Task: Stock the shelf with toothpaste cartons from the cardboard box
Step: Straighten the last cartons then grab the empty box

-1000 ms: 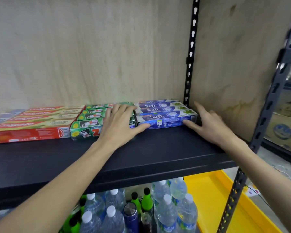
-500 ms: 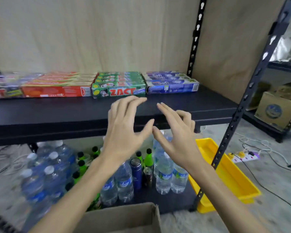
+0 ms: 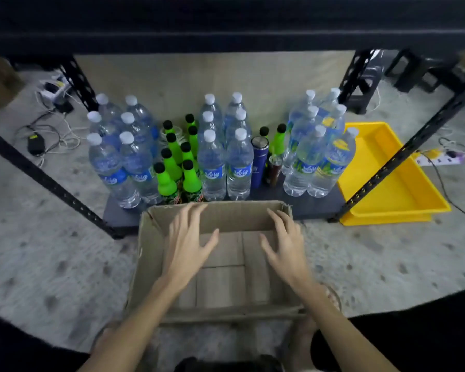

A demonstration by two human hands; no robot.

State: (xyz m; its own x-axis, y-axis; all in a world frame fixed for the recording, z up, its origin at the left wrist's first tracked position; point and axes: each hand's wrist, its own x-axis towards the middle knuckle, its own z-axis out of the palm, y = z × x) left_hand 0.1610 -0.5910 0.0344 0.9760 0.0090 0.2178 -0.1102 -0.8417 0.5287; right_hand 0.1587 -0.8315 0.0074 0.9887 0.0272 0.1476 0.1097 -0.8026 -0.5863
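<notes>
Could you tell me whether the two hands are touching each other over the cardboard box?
Apart. The head view shows bare box floor between the left hand and right hand.

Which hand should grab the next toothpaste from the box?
Neither: no toothpaste carton shows inside the cardboard box. The left hand and right hand hover open over it, equally near its bare floor.

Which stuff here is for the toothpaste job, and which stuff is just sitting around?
For the job:
cardboard box, no cartons visible inside
left hand and right hand, open over the box

Just sitting around:
water bottles
green bottles
blue flask
yellow tray
power strip
</notes>
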